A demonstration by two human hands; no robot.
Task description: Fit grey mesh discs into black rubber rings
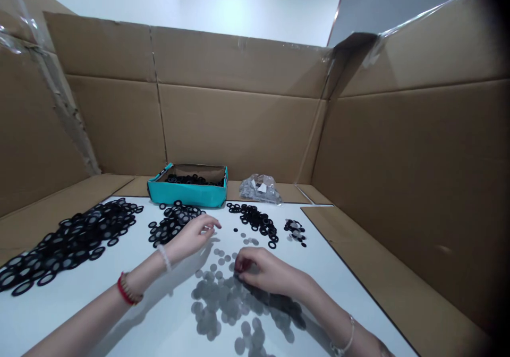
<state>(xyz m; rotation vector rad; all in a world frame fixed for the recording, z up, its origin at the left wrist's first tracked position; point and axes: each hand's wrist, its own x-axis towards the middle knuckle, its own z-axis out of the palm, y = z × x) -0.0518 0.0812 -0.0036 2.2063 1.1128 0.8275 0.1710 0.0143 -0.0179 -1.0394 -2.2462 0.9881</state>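
My left hand (pixel 196 233) hovers over the white table top (pixel 131 293), fingers curled together in a pinch beside a small heap of black rings (pixel 172 226). What the pinch holds is too small to make out. My right hand (pixel 261 272) rests on the table with its fingertips pressed down on a black ring at the edge of a spread of grey round discs (pixel 227 304). A bigger pile of black rings with grey centres (pixel 71 240) lies at the left.
A teal box (pixel 188 186) with black rings inside stands at the back, a clear plastic bag (pixel 260 188) beside it. More black rings (pixel 257 220) and a tiny cluster (pixel 295 230) lie right of centre. Tall cardboard walls (pixel 239 123) enclose the table.
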